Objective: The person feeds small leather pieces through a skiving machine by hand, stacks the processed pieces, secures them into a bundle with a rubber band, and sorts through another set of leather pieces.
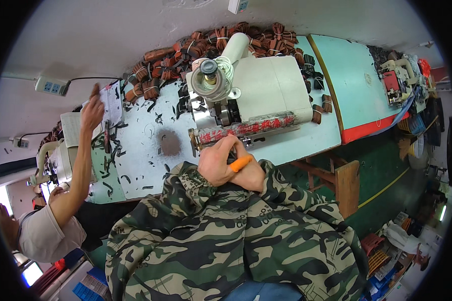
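Both my hands are together in front of an off-white bench machine (273, 85), close to its front bar marked in red. My left hand (215, 161) is closed, its fingers bent toward the bar. Against it rests my right hand (249, 173), also curled, with its fingers partly hidden. An orange finger sleeve (241, 163) shows between the two hands; which finger wears it I cannot tell. Whatever the fingers pinch, if anything, is too small or covered to make out. A round spool-like fitting (210, 80) with pale cord stands on the machine.
Banded bundles of brown strips (193, 47) are heaped along the wall. Dark scraps (116, 150) litter the pale table (145, 135) at left. A co-worker's arm (83, 150) reaches toward a paper sheet (113, 103). Another machine (399, 83) stands far right, a wooden stand (347, 188) below.
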The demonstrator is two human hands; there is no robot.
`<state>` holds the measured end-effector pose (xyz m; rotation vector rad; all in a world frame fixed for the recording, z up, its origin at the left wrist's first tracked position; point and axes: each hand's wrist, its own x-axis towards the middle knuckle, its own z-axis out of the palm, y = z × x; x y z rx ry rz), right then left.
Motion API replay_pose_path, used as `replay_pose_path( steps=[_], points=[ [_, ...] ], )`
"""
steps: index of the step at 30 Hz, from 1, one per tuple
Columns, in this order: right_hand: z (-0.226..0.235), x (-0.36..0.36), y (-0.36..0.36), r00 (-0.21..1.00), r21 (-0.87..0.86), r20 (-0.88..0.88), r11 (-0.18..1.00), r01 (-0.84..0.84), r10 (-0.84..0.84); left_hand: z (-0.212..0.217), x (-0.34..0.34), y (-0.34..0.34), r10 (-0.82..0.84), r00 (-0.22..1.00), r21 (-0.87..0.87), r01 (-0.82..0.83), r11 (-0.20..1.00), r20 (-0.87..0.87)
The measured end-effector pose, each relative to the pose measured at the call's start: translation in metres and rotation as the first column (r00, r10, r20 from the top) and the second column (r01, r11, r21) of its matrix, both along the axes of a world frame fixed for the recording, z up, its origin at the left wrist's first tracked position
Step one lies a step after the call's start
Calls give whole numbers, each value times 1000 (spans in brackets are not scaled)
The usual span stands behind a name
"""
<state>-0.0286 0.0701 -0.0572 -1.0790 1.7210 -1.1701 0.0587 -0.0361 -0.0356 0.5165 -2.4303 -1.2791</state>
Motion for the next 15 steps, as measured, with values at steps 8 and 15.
replay_pose_path(
  steps=[8, 15],
  points=[
    [-6, -24, 6, 664, -96, 646, 903, -419, 377, -2, 8, -1, -55, 974, -113, 30, 993, -221],
    [-12, -28, 10, 612, 133, 781, 991, 32, -125, -87, 74, -115, 486, 839, 120, -524, 843, 247]
  ],
)
